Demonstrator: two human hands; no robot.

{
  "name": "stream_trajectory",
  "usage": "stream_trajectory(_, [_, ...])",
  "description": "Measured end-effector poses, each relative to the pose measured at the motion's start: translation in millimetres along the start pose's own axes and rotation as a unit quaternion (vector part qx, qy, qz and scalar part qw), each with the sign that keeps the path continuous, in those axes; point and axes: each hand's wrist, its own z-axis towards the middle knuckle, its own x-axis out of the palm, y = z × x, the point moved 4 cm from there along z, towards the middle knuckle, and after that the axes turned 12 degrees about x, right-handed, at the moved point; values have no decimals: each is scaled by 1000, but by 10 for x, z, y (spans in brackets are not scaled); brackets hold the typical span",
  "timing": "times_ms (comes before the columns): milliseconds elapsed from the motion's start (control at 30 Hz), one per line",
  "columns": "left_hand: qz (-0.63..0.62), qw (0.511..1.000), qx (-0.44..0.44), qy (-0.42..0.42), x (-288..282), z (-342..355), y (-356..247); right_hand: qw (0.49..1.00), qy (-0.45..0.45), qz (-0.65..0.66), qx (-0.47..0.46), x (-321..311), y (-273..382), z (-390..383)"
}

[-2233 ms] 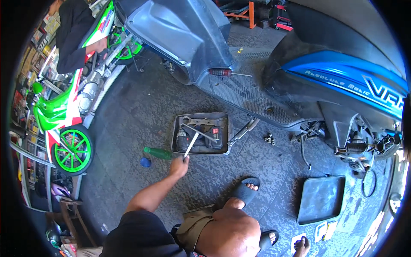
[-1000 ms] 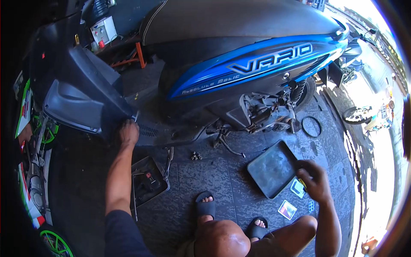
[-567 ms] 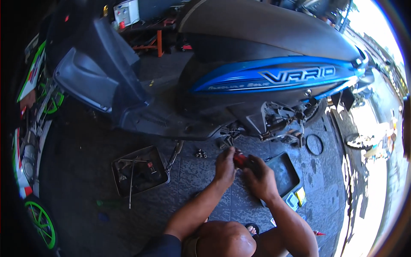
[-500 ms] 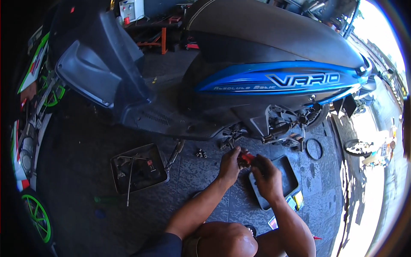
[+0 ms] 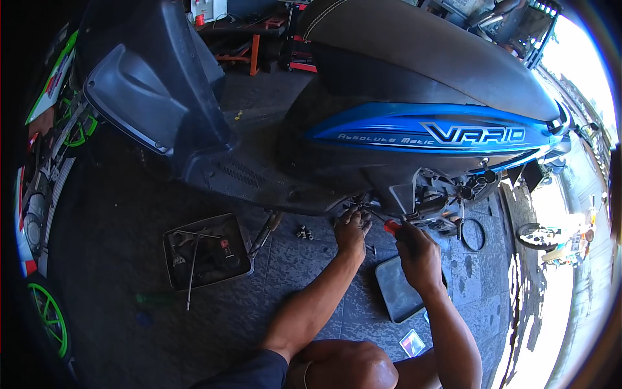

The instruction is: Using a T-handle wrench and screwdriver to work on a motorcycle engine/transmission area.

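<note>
A blue and black scooter (image 5: 414, 126) stands side-on before me, its open underside mechanism (image 5: 363, 202) below the floorboard. My left hand (image 5: 352, 227) reaches up to that mechanism, fingers curled together; what they grip is hidden. In my right hand (image 5: 418, 253), closed around its handle, is a screwdriver (image 5: 392, 226) with red showing at the front of the grip. Its thin shaft slants up and left toward the spot by my left fingertips, and I cannot tell whether the tip touches anything.
A dark tray of tools (image 5: 170, 256) lies left, with a long metal bar across its rim. Another grey tray (image 5: 402, 301) sits under my right forearm. Small metal parts (image 5: 304, 232) and a black ring (image 5: 473, 234) lie on the floor. A green-wheeled motorcycle (image 5: 48, 318) stands far left.
My hands have moved apart: the left rose to the scooter's underside, while the right shifted right with the screwdriver, whose shaft now points at the mechanism. The view has shifted slightly.
</note>
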Motion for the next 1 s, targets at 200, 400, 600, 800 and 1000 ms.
stream_trajectory(200, [-3, 1000, -4, 18, 40, -7, -16, 1000, 7, -3, 5, 16, -29, 73])
stream_trajectory(400, [-14, 1000, -1, 19, 19, 42, -3, 1000, 15, -12, 4, 12, 25, 128])
stream_trajectory(600, [-22, 1000, -4, 14, 50, 24, 3, 999, 32, -22, -5, -41, 72, 155])
stream_trajectory(800, [-27, 1000, -3, 10, 43, 37, 23, 999, 38, -34, 0, -63, 109, 187])
stream_trajectory(1000, [-30, 999, 1, 15, 12, 72, 56, 998, 39, -47, -5, -87, 210, 215])
